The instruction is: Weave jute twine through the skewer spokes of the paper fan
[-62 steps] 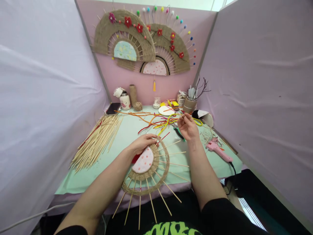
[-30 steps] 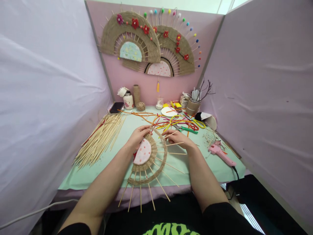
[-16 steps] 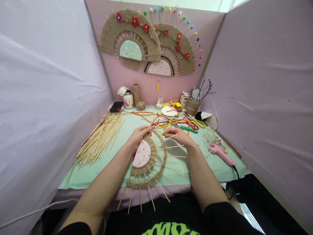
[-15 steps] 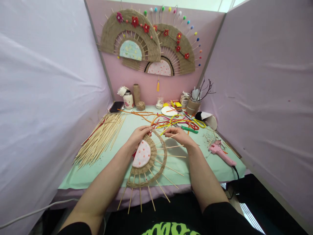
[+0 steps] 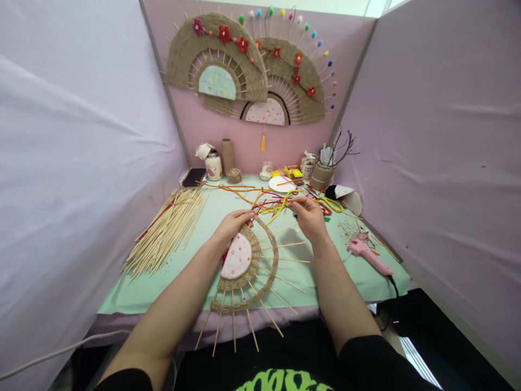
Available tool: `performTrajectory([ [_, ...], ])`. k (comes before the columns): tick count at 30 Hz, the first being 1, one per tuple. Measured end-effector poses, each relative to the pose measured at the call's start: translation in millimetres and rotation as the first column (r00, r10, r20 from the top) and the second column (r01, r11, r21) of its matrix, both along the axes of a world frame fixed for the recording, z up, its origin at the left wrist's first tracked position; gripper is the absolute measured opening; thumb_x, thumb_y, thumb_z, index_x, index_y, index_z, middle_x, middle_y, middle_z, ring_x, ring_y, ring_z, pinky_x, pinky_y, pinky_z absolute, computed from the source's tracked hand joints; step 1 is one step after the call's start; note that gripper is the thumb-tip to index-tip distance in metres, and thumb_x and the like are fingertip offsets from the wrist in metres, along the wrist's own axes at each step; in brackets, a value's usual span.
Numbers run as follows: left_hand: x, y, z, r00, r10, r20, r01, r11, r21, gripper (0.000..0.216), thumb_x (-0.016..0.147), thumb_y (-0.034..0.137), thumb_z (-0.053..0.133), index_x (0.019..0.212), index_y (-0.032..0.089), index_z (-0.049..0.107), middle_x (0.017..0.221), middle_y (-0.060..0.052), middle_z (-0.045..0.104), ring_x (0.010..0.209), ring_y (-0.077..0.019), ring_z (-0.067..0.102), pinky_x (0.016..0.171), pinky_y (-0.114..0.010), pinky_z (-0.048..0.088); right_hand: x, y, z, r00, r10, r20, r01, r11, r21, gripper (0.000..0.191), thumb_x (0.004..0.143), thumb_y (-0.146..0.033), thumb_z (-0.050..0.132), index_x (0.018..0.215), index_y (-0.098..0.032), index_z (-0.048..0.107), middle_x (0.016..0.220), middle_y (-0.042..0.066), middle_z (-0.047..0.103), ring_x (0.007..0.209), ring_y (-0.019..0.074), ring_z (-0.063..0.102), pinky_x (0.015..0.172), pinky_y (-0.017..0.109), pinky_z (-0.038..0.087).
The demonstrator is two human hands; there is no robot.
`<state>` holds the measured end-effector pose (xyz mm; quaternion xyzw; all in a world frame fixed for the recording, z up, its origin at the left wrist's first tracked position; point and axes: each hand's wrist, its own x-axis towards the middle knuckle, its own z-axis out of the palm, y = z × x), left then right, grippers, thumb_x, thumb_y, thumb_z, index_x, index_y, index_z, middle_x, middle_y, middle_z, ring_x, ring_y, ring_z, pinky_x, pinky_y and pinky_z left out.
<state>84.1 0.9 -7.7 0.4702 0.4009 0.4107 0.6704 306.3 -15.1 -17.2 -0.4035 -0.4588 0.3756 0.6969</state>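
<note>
My left hand [image 5: 235,225] grips the upper edge of a half-round woven fan [image 5: 255,251], thumb on top. The fan has a white half-disc with pink dots, a band of twine around it, an outer twine ring, and thin sticks fanning out to the right and below. Off to the fan's upper right, my right hand [image 5: 309,217] is raised with thumb and forefinger pinched together. Whatever lies in that pinch is too small to make out. Behind the fingertips lie tangled red, yellow and orange pipe cleaners [image 5: 271,206].
A bundle of thin sticks [image 5: 166,233] lies at left, a pink glue gun [image 5: 370,255] at right. Along the back stand a phone [image 5: 194,177], a jar [image 5: 214,166], a twine ball [image 5: 234,175] and a pot of twigs [image 5: 323,176]. Finished fans [image 5: 228,60] hang above.
My right hand has moved up and to the right, away from the fan's top edge, and now covers most of the green-handled tool. My left hand and the fan have stayed nearly still.
</note>
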Motion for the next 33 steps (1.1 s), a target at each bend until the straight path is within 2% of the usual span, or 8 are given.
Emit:
performTrajectory([
  [8, -5.0, 3.1, 1.8, 0.997, 0.028, 0.07, -0.029, 1.0, 0.01, 0.027, 0.064, 0.034, 0.074, 0.081, 0.015, 0.069, 0.053, 0.004, 0.054, 0.043, -0.0056, 0.044, 0.043, -0.018, 0.031, 2.5, -4.4, 1.4, 0.981, 0.194, 0.011, -0.193, 0.98, -0.048, 0.019, 0.065, -0.035, 0.072, 0.079, -0.023, 0.066, 0.079, 0.001, 0.064, 0.073, 0.0148, 0.056, 0.077, 0.032, 0.044],
  [11, -6.0, 4.1, 3.9, 0.991, 0.007, 0.134, -0.006, 1.0, -0.007, 0.025, 0.067, 0.033, 0.071, 0.083, 0.013, 0.069, 0.052, 0.004, 0.052, 0.043, -0.0054, 0.044, 0.042, -0.018, 0.031, 2.3, -5.9, 1.0, 0.962, 0.273, 0.018, -0.268, 0.953, -0.141, 0.019, 0.065, -0.033, 0.072, 0.08, -0.022, 0.067, 0.075, 0.001, 0.063, 0.072, 0.0138, 0.056, 0.075, 0.03, 0.044],
  [15, -9.5, 7.0, 6.4, 0.966, -0.05, 0.254, 0.075, 0.993, -0.089, 0.027, 0.071, 0.029, 0.067, 0.09, 0.01, 0.07, 0.056, 0.002, 0.051, 0.049, -0.0057, 0.048, 0.045, -0.016, 0.035, 0.4, -10.1, 0.6, 0.913, 0.395, 0.099, -0.346, 0.88, -0.325, 0.021, 0.064, -0.03, 0.073, 0.083, -0.021, 0.07, 0.075, 0.0, 0.065, 0.07, 0.0123, 0.056, 0.072, 0.028, 0.043],
  [18, -14.7, 9.3, 7.8, 0.945, -0.097, 0.314, 0.144, 0.981, -0.129, 0.028, 0.071, 0.026, 0.067, 0.094, 0.01, 0.069, 0.057, 0.002, 0.051, 0.049, -0.0058, 0.047, 0.045, -0.016, 0.035, -1.8, -14.1, 1.1, 0.804, 0.56, 0.203, -0.454, 0.796, -0.4, 0.023, 0.065, -0.032, 0.074, 0.084, -0.019, 0.072, 0.078, 0.002, 0.067, 0.072, 0.0135, 0.058, 0.073, 0.029, 0.044],
  [21, -19.7, 9.7, 8.4, 0.915, -0.191, 0.354, 0.236, 0.968, -0.089, 0.032, 0.07, 0.022, 0.069, 0.099, 0.008, 0.067, 0.056, 0.003, 0.048, 0.049, -0.0056, 0.044, 0.044, -0.016, 0.033, -4.2, -17.2, 2.6, 0.696, 0.68, 0.23, -0.539, 0.707, -0.457, 0.026, 0.063, -0.032, 0.076, 0.084, -0.018, 0.073, 0.085, 0.004, 0.069, 0.076, 0.0156, 0.06, 0.076, 0.031, 0.045],
  [24, -22.4, 8.7, 8.0, 0.895, -0.234, 0.378, 0.277, 0.959, -0.06, 0.036, 0.071, 0.019, 0.069, 0.104, 0.006, 0.066, 0.056, 0.004, 0.044, 0.049, -0.0053, 0.042, 0.047, -0.017, 0.035, -5.1, -18.1, 3.6, 0.713, 0.663, 0.229, -0.524, 0.72, -0.454, 0.026, 0.063, -0.032, 0.076, 0.084, -0.018, 0.072, 0.084, 0.004, 0.068, 0.076, 0.0152, 0.059, 0.077, 0.031, 0.045],
  [29, -24.0, 8.3, 8.6, 0.885, -0.238, 0.401, 0.301, 0.948, -0.101, 0.035, 0.071, 0.016, 0.069, 0.104, 0.006, 0.066, 0.054, 0.005, 0.042, 0.048, -0.006, 0.043, 0.049, -0.019, 0.038, -2.9, -16.5, 1.4, 0.731, 0.643, 0.227, -0.508, 0.735, -0.449, 0.025, 0.065, -0.031, 0.075, 0.086, -0.018, 0.072, 0.085, 0.004, 0.068, 0.077, 0.0146, 0.06, 0.077, 0.03, 0.045],
  [33, -24.9, 7.0, 12.9, 0.906, -0.135, 0.402, 0.209, 0.967, -0.145, 0.026, 0.074, 0.013, 0.066, 0.099, 0.009, 0.067, 0.059, 0.0, 0.056, 0.054, -0.0094, 0.055, 0.057, -0.023, 0.048, -0.1, -15.9, 0.6, 0.733, 0.62, 0.279, -0.476, 0.761, -0.441, 0.024, 0.066, -0.029, 0.073, 0.088, -0.018, 0.072, 0.086, 0.003, 0.069, 0.081, 0.0157, 0.061, 0.081, 0.031, 0.045],
])
